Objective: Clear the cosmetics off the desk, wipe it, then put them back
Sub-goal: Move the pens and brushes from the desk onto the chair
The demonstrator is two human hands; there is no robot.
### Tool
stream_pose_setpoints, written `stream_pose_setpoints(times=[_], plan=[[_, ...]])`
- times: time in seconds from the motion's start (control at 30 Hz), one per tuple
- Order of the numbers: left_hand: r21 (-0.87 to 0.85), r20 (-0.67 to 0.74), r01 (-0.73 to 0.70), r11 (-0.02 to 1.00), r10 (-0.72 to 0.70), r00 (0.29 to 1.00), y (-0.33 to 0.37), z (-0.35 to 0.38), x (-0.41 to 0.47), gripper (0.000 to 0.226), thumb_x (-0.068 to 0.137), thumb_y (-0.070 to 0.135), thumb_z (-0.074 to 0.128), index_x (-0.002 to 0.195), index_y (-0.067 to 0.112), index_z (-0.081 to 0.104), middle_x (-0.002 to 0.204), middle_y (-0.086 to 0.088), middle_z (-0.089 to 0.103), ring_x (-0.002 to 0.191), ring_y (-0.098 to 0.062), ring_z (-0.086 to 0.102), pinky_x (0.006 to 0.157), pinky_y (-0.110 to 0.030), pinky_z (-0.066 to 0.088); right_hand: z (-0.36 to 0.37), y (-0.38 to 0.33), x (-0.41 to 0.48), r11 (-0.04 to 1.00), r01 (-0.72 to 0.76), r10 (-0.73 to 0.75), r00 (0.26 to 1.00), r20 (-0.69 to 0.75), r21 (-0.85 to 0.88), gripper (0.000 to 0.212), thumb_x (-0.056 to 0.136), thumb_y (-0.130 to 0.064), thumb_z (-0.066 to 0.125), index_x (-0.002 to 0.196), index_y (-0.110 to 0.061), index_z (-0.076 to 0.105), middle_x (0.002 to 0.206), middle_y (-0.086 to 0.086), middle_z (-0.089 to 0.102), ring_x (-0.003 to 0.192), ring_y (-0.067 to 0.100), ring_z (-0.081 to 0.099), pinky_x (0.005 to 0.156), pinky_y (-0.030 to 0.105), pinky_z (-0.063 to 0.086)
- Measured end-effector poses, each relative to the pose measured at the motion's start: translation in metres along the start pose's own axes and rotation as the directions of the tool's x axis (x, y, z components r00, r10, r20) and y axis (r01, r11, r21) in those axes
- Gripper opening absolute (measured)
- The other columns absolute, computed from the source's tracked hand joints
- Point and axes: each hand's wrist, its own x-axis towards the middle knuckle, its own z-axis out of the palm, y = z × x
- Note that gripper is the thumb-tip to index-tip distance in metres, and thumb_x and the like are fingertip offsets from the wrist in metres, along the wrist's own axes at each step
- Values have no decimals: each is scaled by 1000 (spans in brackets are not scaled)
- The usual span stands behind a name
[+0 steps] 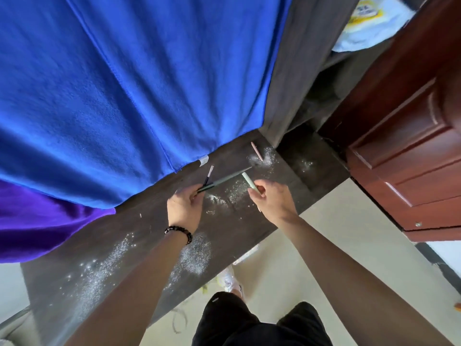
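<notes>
we are clearing the desk point(139, 221), left hand point(183, 208) gripping dark pencils point(224, 180), right hand point(272, 198) pinching a pale green pencil point(249, 181), and judge the pink pencil point(257, 151) next.

A pink pencil point(257, 151) lay on the powder-dusted dark desk point(245, 224); my left hand point(184, 208) held two dark pens point(224, 179), my right hand point(273, 201) a pale-green pen point(248, 180).

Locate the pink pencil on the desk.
Head view, far right end of the desk: pink pencil lies loose beside a white powder patch, beyond the right hand.
</notes>
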Motion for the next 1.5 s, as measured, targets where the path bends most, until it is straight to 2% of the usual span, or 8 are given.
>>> stream_pose_setpoints(times=[0.2,0.43,0.5,0.63,0.77,0.87,1.27,1.5], plan=[[-141,56,-231,963,241,969,107,43,-49,19,82,13,74,101,17,76,77,1,65,65,-5,55,69,-19,45,-101,67,-84,982,-87,133,950,-282,170,24,91,-36,64,109,-21,71,89,-2,69,72,14,65,76,29,53],[-322,251,-402,857,487,836,237,150,-216,19,84,19,73,103,21,75,91,2,72,82,-12,67,83,-31,55,-198,199,-290,938,-247,343,777,-529,245,17,91,-32,59,75,-25,61,67,-3,60,68,17,58,70,39,50],[-369,322,-417,831,535,781,268,181,-283,21,85,17,72,106,15,74,94,-3,73,84,-18,68,84,-33,55,-213,242,-364,906,-307,423,704,-571,293,16,92,-33,59,85,-22,67,69,-3,63,68,18,61,72,37,51],[-448,382,-508,736,671,635,320,236,-419,19,86,13,71,104,12,75,91,-3,72,74,-5,62,71,-4,44,-233,320,-500,840,-405,538,529,-657,362,11,92,-34,63,92,-26,70,74,-6,66,67,14,61,69,33,50],[-522,470,-514,680,733,492,360,281,-531,19,86,10,71,105,10,74,89,-6,73,78,-19,65,76,-25,53,-248,384,-602,751,-455,645,354,-677,478,8,90,-30,65,94,-24,70,72,-8,64,65,11,61,65,29,45],[-563,507,-537,629,775,376,387,319,-589,20,87,10,70,107,11,74,92,-5,72,80,-19,65,73,-18,52,-259,431,-647,685,-490,702,247,-668,540,11,90,-31,66,97,-26,72,74,-11,63,69,9,58,64,27,41],[-540,703,-426,726,667,246,489,577,-705,21,88,12,69,109,12,73,91,-2,71,84,-14,65,69,-9,48,-324,683,-693,485,-604,840,121,-529,632,15,86,-36,69,95,-25,73,78,-9,65,71,10,60,65,34,52],[-370,842,-371,852,476,253,541,713,-780,20,87,16,70,106,15,74,89,6,71,87,-13,66,83,-34,57,-371,817,-729,349,-618,906,30,-422,705,18,86,-38,69,100,-27,73,80,-12,65,73,11,61,72,34,55]])
